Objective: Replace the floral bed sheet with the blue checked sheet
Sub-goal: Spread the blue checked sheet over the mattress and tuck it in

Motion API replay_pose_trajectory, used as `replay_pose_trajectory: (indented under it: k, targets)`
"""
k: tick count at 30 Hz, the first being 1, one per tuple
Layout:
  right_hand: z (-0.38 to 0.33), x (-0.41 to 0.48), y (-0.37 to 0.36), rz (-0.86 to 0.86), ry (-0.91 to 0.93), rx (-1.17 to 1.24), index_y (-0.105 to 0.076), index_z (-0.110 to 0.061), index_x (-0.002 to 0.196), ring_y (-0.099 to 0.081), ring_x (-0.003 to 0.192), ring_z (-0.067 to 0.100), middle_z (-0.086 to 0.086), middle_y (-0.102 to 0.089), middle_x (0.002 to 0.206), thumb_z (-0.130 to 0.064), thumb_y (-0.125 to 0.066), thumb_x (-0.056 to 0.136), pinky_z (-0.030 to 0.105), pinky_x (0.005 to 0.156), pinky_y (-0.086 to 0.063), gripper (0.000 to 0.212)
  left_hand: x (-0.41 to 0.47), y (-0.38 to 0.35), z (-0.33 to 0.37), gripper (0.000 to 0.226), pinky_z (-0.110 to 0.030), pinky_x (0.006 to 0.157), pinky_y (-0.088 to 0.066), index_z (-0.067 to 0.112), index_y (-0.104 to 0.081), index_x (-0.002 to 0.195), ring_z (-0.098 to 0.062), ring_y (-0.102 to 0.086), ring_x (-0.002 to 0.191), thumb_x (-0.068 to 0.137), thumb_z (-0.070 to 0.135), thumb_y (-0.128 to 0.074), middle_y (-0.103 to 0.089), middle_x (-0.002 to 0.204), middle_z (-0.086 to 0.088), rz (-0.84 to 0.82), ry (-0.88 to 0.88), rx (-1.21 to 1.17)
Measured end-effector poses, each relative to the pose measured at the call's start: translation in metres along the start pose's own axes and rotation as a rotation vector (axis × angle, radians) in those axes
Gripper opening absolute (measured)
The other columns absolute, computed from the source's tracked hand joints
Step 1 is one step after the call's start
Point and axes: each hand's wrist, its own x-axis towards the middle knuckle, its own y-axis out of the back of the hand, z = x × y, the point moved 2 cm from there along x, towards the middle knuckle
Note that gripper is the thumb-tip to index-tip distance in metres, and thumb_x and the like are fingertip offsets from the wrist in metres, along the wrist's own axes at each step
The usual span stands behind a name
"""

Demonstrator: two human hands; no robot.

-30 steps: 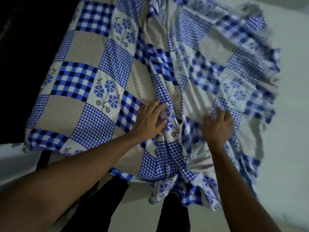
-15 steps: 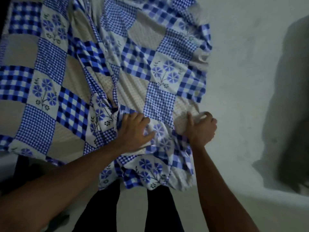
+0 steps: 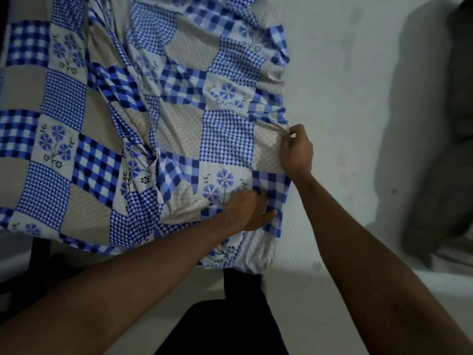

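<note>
Dim and pale, the plain expanse (image 3: 358,98) at 3 o'clock carries a dark shadow (image 3: 435,155); whether it is wall or bare mattress I cannot tell; against it the blue checked sheet (image 3: 179,111) lies over the bed, its near edge hanging toward 6 o'clock above the person's dark trousers (image 3: 230,324). A second ago its far side at 2 o'clock was airborne and blurred; now it has settled, and the bunched ridge (image 3: 143,139) sits toward 9 o'clock of both hands rather than between them. The left hand (image 3: 249,210) lay flat and spread half a second ago; now its fingers curl into the cloth near the corner at 5 o'clock, gripping a fold. The right hand (image 3: 297,152) has shifted up the edge to 3 o'clock and pinches the hem, drawing it taut. No floral sheet shows, so I judge it already off; what remains looks like squaring this side and smoothing the ridge.
</note>
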Motion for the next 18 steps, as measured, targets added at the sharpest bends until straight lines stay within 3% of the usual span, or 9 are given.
replay_pose_trajectory:
  k: [3,6,9,12,15,18]
  targets:
    - [-0.001,0.012,0.006,-0.018,-0.033,-0.021,-0.055,-0.009,0.104,-0.063,0.077,0.03,0.007,-0.064,0.082,-0.026,-0.045,0.101,0.036,0.066,-0.046,0.02,-0.005,0.005,0.016,0.06,-0.037,0.069,-0.051,0.017,-0.061,0.099,-0.024,-0.061,0.071,0.089,0.071,-0.04,-0.064,0.077,-0.004,0.045,0.129,-0.177]
    - [-0.006,0.012,0.011,-0.045,-0.111,-0.142,-0.052,-0.019,0.118,-0.064,0.092,0.027,0.004,-0.066,0.103,-0.027,-0.051,0.094,0.035,0.074,-0.048,0.025,-0.024,-0.009,0.023,0.042,-0.032,0.064,-0.038,0.012,-0.054,0.086,-0.024,-0.058,0.073,0.098,0.051,-0.044,-0.05,0.073,0.0,0.046,0.157,-0.297]
    - [-0.009,-0.013,0.015,-0.065,0.116,-0.293,-0.051,-0.021,0.126,-0.057,0.105,0.027,0.007,-0.057,0.12,-0.025,-0.055,0.093,0.04,0.078,-0.05,0.034,-0.047,-0.04,0.026,0.022,-0.031,0.061,-0.035,0.015,-0.05,0.084,-0.028,-0.063,0.08,0.099,0.031,-0.045,-0.052,0.074,0.0,0.21,0.188,-0.454]
    - [-0.011,-0.063,-0.003,-0.202,0.441,-0.266,-0.062,-0.014,0.116,-0.057,0.101,0.032,0.012,-0.059,0.112,-0.024,-0.058,0.092,0.044,0.077,-0.052,0.027,-0.08,-0.056,0.006,0.018,-0.029,0.057,-0.042,0.021,-0.057,0.087,-0.016,-0.059,0.07,0.091,0.038,-0.059,-0.06,0.077,0.004,0.619,0.444,-0.614]
    - [-0.008,-0.116,-0.029,-0.461,0.623,-0.199,-0.062,-0.015,0.123,-0.058,0.102,0.033,0.011,-0.06,0.112,-0.033,-0.063,0.092,0.043,0.077,-0.052,0.036,-0.114,-0.069,-0.025,0.037,-0.032,0.06,-0.047,0.018,-0.053,0.104,-0.017,-0.054,0.08,0.087,0.047,-0.067,-0.057,0.095,0.0,0.866,0.672,-0.579]
    - [-0.012,-0.148,-0.058,-0.7,0.537,-0.308,-0.04,-0.022,0.147,-0.05,0.122,0.032,0.009,-0.052,0.136,-0.053,-0.06,0.092,0.047,0.087,-0.053,0.066,-0.134,-0.077,-0.066,0.066,-0.041,0.076,-0.053,0.014,-0.047,0.126,-0.027,-0.056,0.106,0.08,0.055,-0.07,-0.054,0.121,-0.008,0.815,1.018,-0.653]
